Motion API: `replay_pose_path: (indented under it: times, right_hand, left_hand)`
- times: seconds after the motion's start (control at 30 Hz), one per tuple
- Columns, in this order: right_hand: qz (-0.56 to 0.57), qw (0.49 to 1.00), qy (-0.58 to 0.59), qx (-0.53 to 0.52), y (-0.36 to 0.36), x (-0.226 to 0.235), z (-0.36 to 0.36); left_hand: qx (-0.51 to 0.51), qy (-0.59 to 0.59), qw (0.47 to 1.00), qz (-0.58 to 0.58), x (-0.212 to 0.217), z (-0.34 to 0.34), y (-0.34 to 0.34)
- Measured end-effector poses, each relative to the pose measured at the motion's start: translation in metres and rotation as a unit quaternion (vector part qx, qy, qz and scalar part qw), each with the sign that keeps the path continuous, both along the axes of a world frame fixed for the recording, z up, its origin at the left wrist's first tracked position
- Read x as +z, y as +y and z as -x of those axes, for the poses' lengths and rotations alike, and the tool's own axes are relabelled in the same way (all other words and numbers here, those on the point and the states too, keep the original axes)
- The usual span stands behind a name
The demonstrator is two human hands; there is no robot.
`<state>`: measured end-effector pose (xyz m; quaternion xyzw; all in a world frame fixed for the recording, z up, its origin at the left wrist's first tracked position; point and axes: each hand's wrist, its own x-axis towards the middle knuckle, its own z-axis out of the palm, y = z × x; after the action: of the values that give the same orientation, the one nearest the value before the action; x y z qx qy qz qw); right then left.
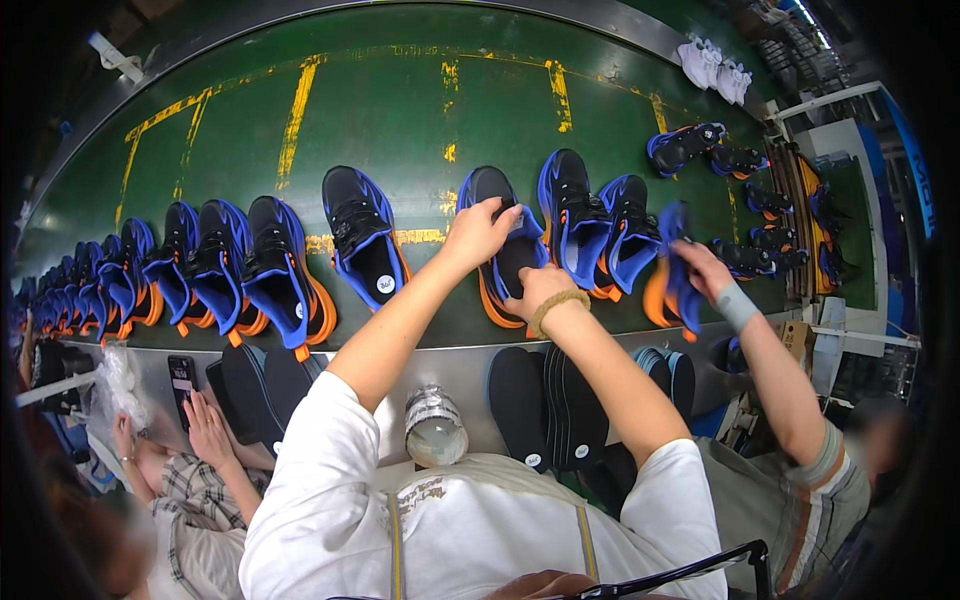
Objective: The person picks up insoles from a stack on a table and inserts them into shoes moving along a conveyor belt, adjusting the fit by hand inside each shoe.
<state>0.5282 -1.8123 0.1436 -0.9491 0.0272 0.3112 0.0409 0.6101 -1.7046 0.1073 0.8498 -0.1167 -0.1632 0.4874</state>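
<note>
A black and blue sneaker with orange on its sole (517, 258) lies in front of me on the green conveyor belt, its toe pointing away. My left hand (482, 236) is closed on the tongue and laces. At the collar near the heel, my right hand (545, 292) grips the shoe's edge, its fingertips partly hidden by the opening. A beaded bracelet (560, 308) circles my right wrist. Matching sneakers stand close by: one (366, 236) to the left, another (574, 220) just to the right.
A long row of sneakers (222, 262) runs off to the left. Dark insoles (545, 408) and a round clear container (435, 428) sit on the metal ledge nearest me. At right, a co-worker's hand (703, 268) holds a blurred shoe (673, 275). Another person's hand (207, 432) is at left.
</note>
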Motion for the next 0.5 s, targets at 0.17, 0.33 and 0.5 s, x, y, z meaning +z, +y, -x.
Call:
replay_pose_path:
  times: [0.17, 0.33, 0.5]
  right_hand:
    - [-0.084, 0.991, -0.070, 0.083, -0.014, -0.014, 0.000]
    - [-0.100, 0.962, -0.216, 0.137, -0.004, -0.057, -0.004]
    - [-0.042, 0.986, -0.101, 0.127, 0.002, -0.061, -0.018]
  left_hand:
    - [0.035, -0.036, 0.998, 0.041, -0.006, 0.013, 0.015]
    - [0.049, -0.004, 0.996, 0.080, -0.011, 0.015, 0.022]
    - [0.012, 0.003, 0.997, 0.073, -0.013, 0.005, 0.023]
